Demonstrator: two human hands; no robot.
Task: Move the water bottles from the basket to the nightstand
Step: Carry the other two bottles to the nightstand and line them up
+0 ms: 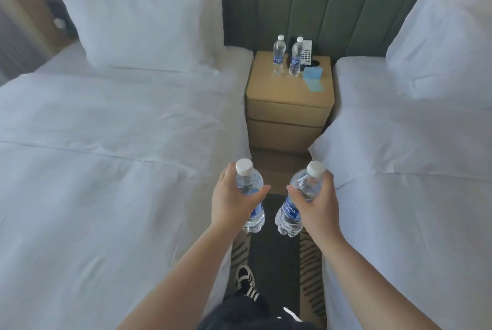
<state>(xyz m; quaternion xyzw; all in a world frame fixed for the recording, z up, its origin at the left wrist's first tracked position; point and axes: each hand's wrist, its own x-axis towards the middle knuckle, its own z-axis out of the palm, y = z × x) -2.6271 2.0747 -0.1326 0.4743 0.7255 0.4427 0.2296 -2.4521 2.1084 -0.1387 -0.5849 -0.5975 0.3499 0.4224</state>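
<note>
My left hand [230,198] grips a clear water bottle [249,183] with a white cap and blue label, held upright in the aisle between two beds. My right hand [319,200] grips a second such bottle [291,214], tilted slightly right. Ahead stands the tan nightstand [282,87]. Two more water bottles stand on its top, one on the left [279,55] and one on the right [295,56], close together near the back. No basket is in view.
A white phone [306,52] and a blue notepad [313,76] share the nightstand top to the right of the bottles. White beds flank the aisle, left [106,156] and right [412,170]. My shoe [245,276] is on the patterned carpet below.
</note>
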